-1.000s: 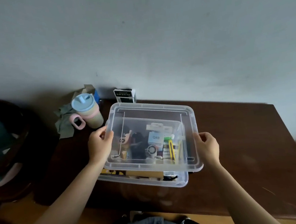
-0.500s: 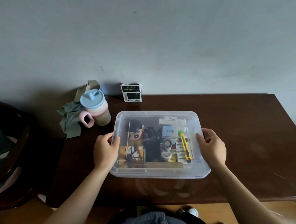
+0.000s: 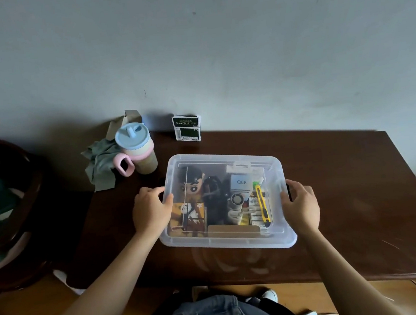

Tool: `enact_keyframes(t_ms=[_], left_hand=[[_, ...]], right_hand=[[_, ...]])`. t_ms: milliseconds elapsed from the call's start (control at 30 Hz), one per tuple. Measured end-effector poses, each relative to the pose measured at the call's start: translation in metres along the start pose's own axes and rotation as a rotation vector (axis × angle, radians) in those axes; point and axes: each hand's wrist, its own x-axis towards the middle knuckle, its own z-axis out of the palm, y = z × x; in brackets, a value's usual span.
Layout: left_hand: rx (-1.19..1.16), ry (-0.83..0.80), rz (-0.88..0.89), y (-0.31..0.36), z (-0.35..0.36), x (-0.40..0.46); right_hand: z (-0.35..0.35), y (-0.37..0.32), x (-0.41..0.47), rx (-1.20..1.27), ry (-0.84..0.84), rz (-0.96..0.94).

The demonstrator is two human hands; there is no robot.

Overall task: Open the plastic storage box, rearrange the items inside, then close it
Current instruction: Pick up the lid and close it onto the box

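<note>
Head: left hand (image 3: 151,211), right hand (image 3: 301,203) grip lid (image 3: 265,162) side edges.

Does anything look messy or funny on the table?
Mostly tidy. The lid sits flat on the storage box, both hands at its sides. The only messy bit is a crumpled grey-green cloth bunched behind the pink-handled cup, hanging off the table's back corner.
</note>
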Motion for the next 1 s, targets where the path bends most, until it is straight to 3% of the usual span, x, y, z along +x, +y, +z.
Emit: enact_keyframes(t_ms=[100, 233, 400, 833, 1000], left_hand=[[-0.032, -0.042, 0.155, 0.002, 0.0, 0.007], [0.135, -0.158, 0.396, 0.014, 0.01, 0.024], [0.324, -0.165, 0.423, 0.009, 0.024, 0.041], [0.146, -0.083, 0.422, 0.008, 0.03, 0.037], [-0.02, -0.053, 0.347, -0.005, 0.028, 0.019]], right_hand=[[0.004, -0.009, 0.005, -0.127, -0.057, -0.127], [0.012, -0.025, 0.023, -0.348, -0.179, -0.302], [0.026, -0.027, 0.037, -0.428, -0.246, -0.325], [0.032, -0.022, 0.039, -0.398, -0.203, -0.345], [0.027, -0.012, 0.021, -0.33, -0.172, -0.327]])
